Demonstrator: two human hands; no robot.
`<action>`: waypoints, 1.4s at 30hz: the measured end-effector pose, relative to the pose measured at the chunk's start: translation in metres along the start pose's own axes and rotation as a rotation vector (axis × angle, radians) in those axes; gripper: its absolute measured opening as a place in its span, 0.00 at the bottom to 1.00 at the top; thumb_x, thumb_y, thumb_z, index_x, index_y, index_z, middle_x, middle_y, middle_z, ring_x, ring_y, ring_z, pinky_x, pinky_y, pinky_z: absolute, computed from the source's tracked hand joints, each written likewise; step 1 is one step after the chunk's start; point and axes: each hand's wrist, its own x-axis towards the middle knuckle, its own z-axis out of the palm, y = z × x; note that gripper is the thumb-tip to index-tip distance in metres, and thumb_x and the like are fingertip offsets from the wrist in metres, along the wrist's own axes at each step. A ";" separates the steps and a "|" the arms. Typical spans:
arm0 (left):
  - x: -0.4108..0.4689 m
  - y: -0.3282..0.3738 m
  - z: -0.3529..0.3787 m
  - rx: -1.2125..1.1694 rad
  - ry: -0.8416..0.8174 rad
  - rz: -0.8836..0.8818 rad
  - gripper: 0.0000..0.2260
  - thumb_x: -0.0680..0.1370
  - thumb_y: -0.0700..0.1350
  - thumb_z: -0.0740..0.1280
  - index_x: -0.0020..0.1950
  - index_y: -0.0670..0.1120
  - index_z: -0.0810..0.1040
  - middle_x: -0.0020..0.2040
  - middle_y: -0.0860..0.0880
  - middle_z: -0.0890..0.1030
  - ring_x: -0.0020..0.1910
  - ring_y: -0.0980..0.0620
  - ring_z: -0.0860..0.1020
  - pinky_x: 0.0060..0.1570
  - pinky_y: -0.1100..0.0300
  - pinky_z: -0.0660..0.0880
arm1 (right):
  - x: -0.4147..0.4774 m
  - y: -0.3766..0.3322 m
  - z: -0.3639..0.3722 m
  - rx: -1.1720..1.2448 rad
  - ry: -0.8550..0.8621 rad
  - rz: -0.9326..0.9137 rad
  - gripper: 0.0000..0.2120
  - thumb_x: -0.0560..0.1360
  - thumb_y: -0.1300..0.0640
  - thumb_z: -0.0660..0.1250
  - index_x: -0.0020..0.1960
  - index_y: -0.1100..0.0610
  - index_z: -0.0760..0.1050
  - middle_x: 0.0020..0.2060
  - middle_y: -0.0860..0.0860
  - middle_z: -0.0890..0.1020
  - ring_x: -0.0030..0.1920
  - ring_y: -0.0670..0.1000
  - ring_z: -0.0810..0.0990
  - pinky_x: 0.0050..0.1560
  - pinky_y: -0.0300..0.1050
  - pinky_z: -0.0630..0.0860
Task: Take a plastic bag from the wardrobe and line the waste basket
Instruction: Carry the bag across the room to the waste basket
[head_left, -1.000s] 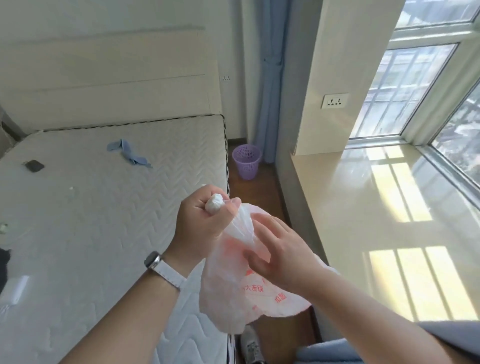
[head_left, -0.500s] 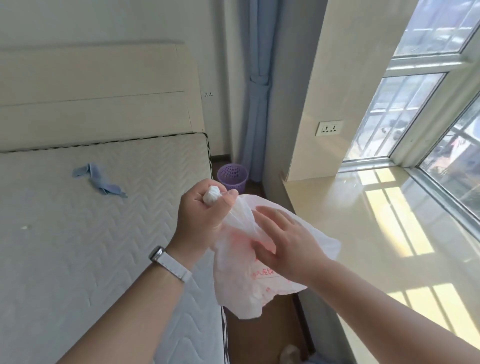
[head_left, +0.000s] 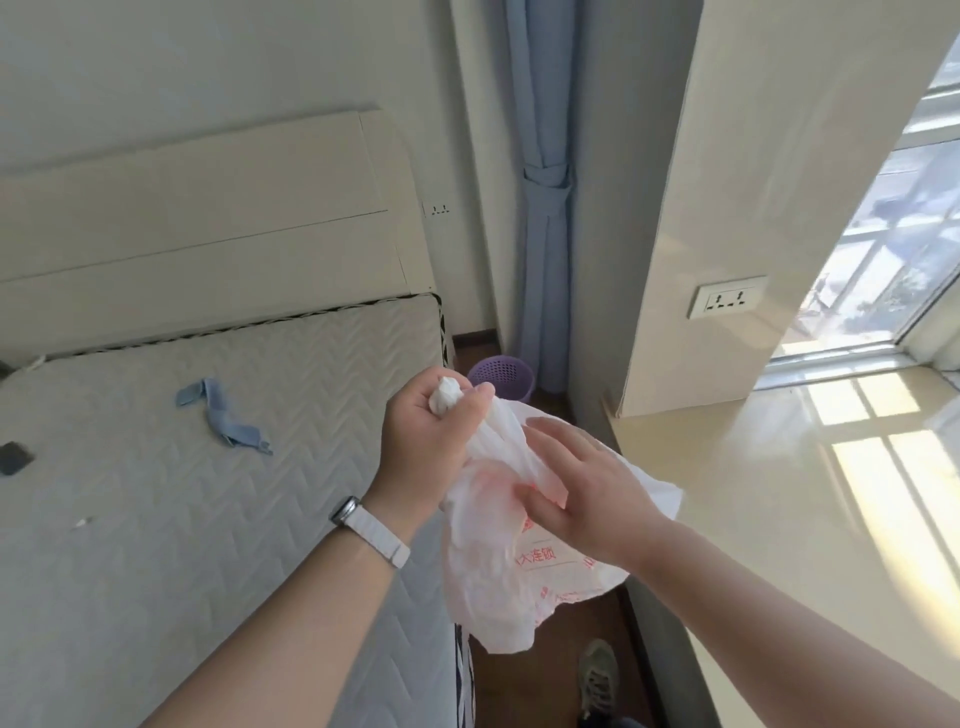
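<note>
Head camera: a person stands in the narrow gap between the bed (head_left: 208, 467) and the sill (head_left: 779, 493), working a white plastic bag (head_left: 498, 571) with red print. The left hand (head_left: 431, 441) is closed in a fist around the bag's bunched top, a knot of plastic poking out above the thumb. The right hand (head_left: 587, 493) lies against the bag's side, fingers nearly straight and thumb pressing into the film; whether it pinches a layer cannot be told. The bag hangs crumpled below both hands, its mouth not yet opened.

Over the past second the view has closed in on the far corner: the purple basket (head_left: 501, 376), small and distant a second ago, now shows larger, just beyond the left fist, beside the tied blue curtain (head_left: 543, 208). The hands' hold on the bag has barely changed in that time. That suggests the fetching part is done and the walk to the basket is under way, with the bag being readied as the person goes.

Still ahead, by this reading: separating the film, spreading the mouth, and fitting it over the basket's rim. The basket appears unlined. A blue cloth (head_left: 223, 415) lies on the mattress, apart from the work.
</note>
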 end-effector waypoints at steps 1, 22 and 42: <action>0.016 -0.001 0.011 0.008 0.003 -0.009 0.09 0.70 0.46 0.71 0.34 0.45 0.75 0.32 0.48 0.75 0.33 0.52 0.74 0.33 0.57 0.73 | 0.012 0.015 0.000 0.015 0.001 0.000 0.23 0.77 0.45 0.66 0.67 0.57 0.71 0.64 0.55 0.77 0.62 0.56 0.76 0.59 0.51 0.76; 0.241 -0.054 0.089 0.061 0.031 -0.048 0.11 0.71 0.44 0.71 0.32 0.47 0.72 0.29 0.52 0.74 0.32 0.53 0.73 0.31 0.57 0.71 | 0.189 0.189 0.016 0.048 -0.074 -0.058 0.21 0.77 0.45 0.65 0.66 0.53 0.68 0.63 0.55 0.77 0.62 0.56 0.76 0.58 0.51 0.76; 0.570 -0.242 0.067 0.024 -0.156 -0.197 0.09 0.73 0.43 0.71 0.34 0.46 0.75 0.28 0.50 0.74 0.29 0.56 0.72 0.29 0.64 0.69 | 0.432 0.346 0.195 -0.097 -0.289 0.232 0.24 0.76 0.41 0.61 0.69 0.49 0.64 0.64 0.55 0.78 0.62 0.59 0.78 0.60 0.59 0.77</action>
